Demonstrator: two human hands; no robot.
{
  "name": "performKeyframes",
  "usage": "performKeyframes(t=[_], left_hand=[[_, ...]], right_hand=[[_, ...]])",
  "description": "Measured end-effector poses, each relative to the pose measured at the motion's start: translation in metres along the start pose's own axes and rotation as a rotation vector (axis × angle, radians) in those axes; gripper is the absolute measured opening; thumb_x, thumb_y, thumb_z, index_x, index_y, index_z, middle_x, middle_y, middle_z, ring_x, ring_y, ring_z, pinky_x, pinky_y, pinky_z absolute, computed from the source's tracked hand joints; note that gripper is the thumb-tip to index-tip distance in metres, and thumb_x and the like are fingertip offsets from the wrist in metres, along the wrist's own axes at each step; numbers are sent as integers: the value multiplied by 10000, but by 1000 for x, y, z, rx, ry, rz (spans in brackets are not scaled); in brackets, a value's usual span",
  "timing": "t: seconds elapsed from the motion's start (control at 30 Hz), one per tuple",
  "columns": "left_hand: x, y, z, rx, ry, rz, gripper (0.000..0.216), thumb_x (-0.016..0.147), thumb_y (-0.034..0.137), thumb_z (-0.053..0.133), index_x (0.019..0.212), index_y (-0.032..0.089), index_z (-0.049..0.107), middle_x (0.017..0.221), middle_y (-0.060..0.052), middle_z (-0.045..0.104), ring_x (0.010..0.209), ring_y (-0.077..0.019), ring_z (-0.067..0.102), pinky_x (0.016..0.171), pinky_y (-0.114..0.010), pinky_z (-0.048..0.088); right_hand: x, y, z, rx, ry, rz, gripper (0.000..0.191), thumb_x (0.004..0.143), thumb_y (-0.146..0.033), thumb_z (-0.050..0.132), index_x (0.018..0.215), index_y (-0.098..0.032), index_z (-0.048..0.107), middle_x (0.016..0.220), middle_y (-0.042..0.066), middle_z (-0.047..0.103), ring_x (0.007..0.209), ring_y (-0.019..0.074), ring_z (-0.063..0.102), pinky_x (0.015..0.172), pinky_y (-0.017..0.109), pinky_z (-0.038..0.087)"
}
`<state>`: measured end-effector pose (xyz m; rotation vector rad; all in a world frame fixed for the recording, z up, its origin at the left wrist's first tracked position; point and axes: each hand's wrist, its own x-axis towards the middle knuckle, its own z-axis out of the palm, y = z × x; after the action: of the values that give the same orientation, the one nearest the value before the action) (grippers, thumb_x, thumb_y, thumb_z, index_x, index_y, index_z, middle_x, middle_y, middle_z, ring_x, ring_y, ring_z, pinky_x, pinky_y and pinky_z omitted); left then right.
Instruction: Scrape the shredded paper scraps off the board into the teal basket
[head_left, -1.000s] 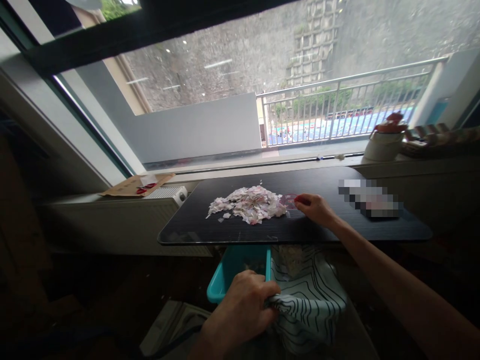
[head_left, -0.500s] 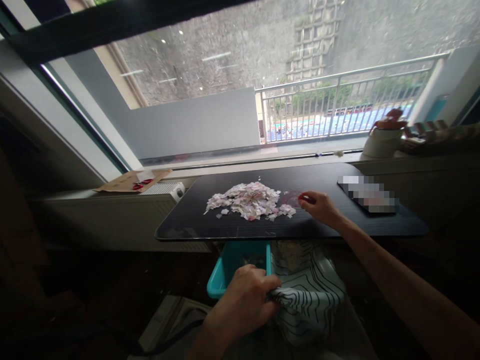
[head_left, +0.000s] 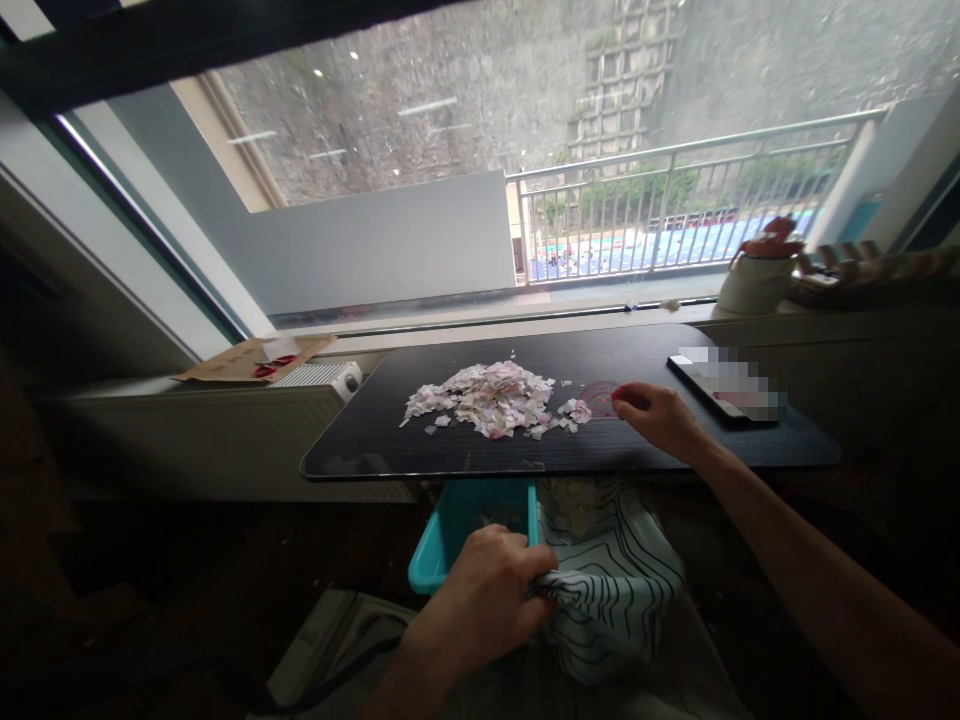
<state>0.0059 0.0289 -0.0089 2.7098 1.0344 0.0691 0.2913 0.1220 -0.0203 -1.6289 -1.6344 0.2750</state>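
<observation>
A heap of small torn paper scraps (head_left: 487, 398) lies on a black tabletop (head_left: 420, 450) by the window. My right hand (head_left: 656, 418) rests on the tabletop just right of the heap, fingers pinched on a clear pinkish plastic piece (head_left: 598, 397) that lies flat on the board. Below the table's front edge, my left hand (head_left: 487, 600) is closed on the rim of a striped bag (head_left: 607, 590) that lines a teal bin (head_left: 442, 540). Some scraps lie inside the bag.
A dark flat object (head_left: 720, 385), partly blurred, lies at the table's right end. On the sill stand a white pot (head_left: 757, 282) at right and cardboard with red scissors (head_left: 255, 360) at left. A white radiator (head_left: 315, 378) sits left of the table.
My right hand has drawn back to the right with the plastic piece, leaving a few scraps trailing beside the heap. My left hand has kept its grip on the bag.
</observation>
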Motion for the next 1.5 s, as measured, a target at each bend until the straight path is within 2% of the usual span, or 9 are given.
performKeyframes(t=[0.1, 0.2, 0.43, 0.7, 0.9, 1.07, 1.17, 1.33, 1.5], left_hand=[[1, 0, -1, 5, -3, 8, 37, 796, 236, 587, 770, 211, 577, 682, 9, 594, 701, -187, 558, 702, -284, 353], [2, 1, -2, 21, -2, 13, 38, 797, 241, 590, 772, 214, 579, 677, 11, 589, 695, -186, 555, 683, -283, 349], [2, 2, -1, 31, -4, 17, 54, 804, 261, 590, 778, 215, 579, 683, 9, 594, 703, -193, 563, 687, -286, 358], [2, 2, -2, 26, -7, 16, 44, 805, 241, 574, 776, 209, 583, 682, 2, 594, 702, -190, 558, 685, -283, 352], [3, 3, -3, 16, -18, 15, 44, 804, 244, 579, 776, 210, 582, 681, 3, 596, 699, -192, 563, 693, -285, 361], [3, 2, -1, 36, -14, 17, 41, 801, 242, 582, 773, 212, 583, 672, 5, 594, 690, -194, 567, 690, -288, 368], [2, 1, 0, 37, -12, 17, 46, 802, 253, 584, 779, 214, 582, 679, 5, 596, 694, -197, 570, 698, -291, 374], [2, 1, 1, 50, -7, 8, 58, 797, 271, 600, 784, 218, 582, 696, 5, 597, 700, -204, 568, 677, -299, 367], [3, 1, 0, 52, -7, 15, 61, 800, 275, 603, 782, 222, 580, 694, 12, 594, 702, -198, 565, 681, -297, 359]], right_hand=[[-2, -5, -2, -48, -52, -13, 187, 743, -311, 547, 800, -198, 684, 737, 26, 710, 670, 168, 628, 623, 272, 443], [-2, -7, -4, -93, -19, 8, 187, 739, -313, 553, 805, -200, 686, 741, 30, 712, 671, 174, 628, 616, 276, 436], [-3, -10, 4, -20, -97, -65, 190, 761, -333, 541, 797, -207, 679, 718, 13, 700, 651, 161, 620, 617, 261, 445], [-2, -7, -1, -73, -45, -45, 187, 759, -327, 548, 815, -211, 685, 747, 24, 714, 661, 168, 623, 607, 266, 437], [0, -16, 0, -129, 4, -26, 205, 773, -350, 536, 824, -212, 680, 736, 26, 705, 659, 166, 614, 608, 265, 422], [1, -23, 11, -92, -76, -77, 202, 762, -332, 533, 809, -205, 682, 682, 15, 681, 623, 156, 594, 582, 260, 413], [0, -20, 10, -26, -108, -81, 199, 754, -332, 538, 791, -198, 680, 690, 13, 682, 628, 154, 599, 597, 259, 429], [-6, -8, -2, -48, -54, -31, 182, 741, -331, 553, 787, -208, 679, 723, 22, 702, 652, 169, 616, 612, 269, 442], [-10, -7, -2, -27, -120, -55, 188, 746, -341, 551, 772, -207, 680, 686, 14, 694, 623, 163, 608, 592, 262, 443]])
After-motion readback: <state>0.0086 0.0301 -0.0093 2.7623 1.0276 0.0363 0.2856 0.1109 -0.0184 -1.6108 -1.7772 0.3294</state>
